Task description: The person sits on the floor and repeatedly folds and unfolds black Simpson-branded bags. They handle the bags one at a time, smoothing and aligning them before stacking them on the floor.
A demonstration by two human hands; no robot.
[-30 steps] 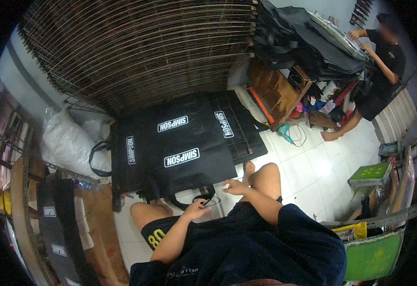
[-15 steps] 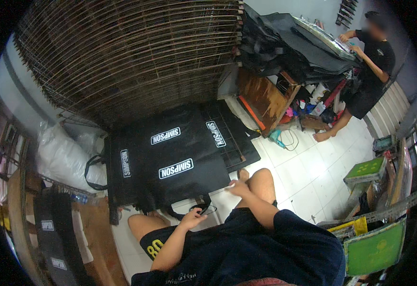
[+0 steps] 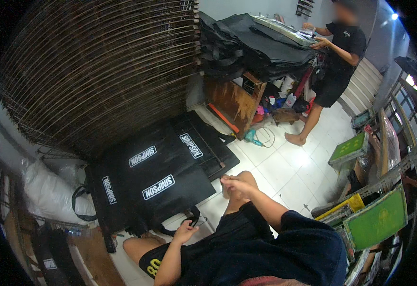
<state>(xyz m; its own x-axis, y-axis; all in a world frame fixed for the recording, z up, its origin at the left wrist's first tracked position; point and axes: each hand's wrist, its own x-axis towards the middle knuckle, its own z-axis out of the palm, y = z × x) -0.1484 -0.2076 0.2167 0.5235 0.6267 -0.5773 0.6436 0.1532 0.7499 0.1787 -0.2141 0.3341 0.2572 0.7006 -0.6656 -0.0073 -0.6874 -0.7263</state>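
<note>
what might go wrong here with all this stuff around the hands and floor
The black strap loops beside the left hand, so fingers might snag in it and tug the printed black fabric.

A teal corded tool lies on the tiled floor near the co-worker's bare foot, so it could be kicked or tripped over.

The heaped black sheets droop unevenly and may slide.

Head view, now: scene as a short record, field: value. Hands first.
left hand: close to a black strap; grip unclear
right hand: near the right knee; grip unclear
black fabric: lying flat, white-printed labels on top
wire rack: beyond the fabric
teal tool: on tiled floor
co-worker: standing, hands at a framed board
</note>
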